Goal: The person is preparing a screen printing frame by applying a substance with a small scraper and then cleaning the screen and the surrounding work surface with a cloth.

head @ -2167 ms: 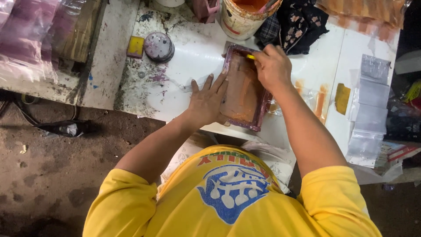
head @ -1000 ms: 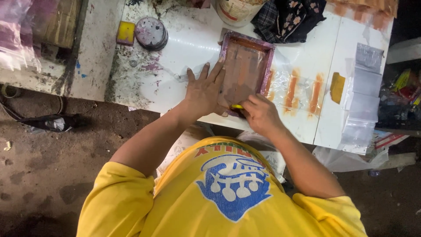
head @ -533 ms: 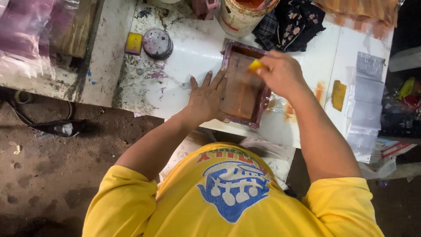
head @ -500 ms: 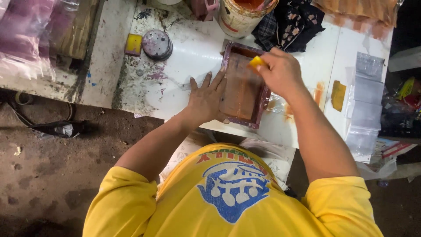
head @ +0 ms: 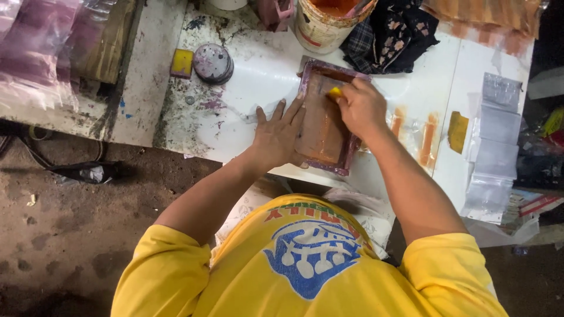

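Paint-splattered white surface (head: 247, 111) with a dirt floor under it, pretty messy setup overall. Left hand (head: 281, 136) is spread flat, fingers open, pressing on the near-left edge of the frame (head: 325, 126) to pin it down. Right hand (head: 360, 107) is closed around a small yellow squeegee (head: 335, 92), which sits at the far end of the frame, up near the bucket (head: 326, 22). A second ago that hand was down at the near edge of the frame, closest to the body, so it's gone back up to the top since then; half a second ago it was already about where it is now. Frame itself hasn't budged much, and the left hand is holding the same spot. My read is that one pull across the orange-smeared mesh is finished and the squeegee is placed for another pass, though I can't tell if it's actually touching the mesh. To the right of the frame there are orange streaks (head: 427, 139) on the surface, then a row of clear bags (head: 493, 147) further right. Round lid (head: 212, 62) and a yellow block (head: 181, 62) sit well off to the left, dark cloth (head: 393, 35) just past the frame.
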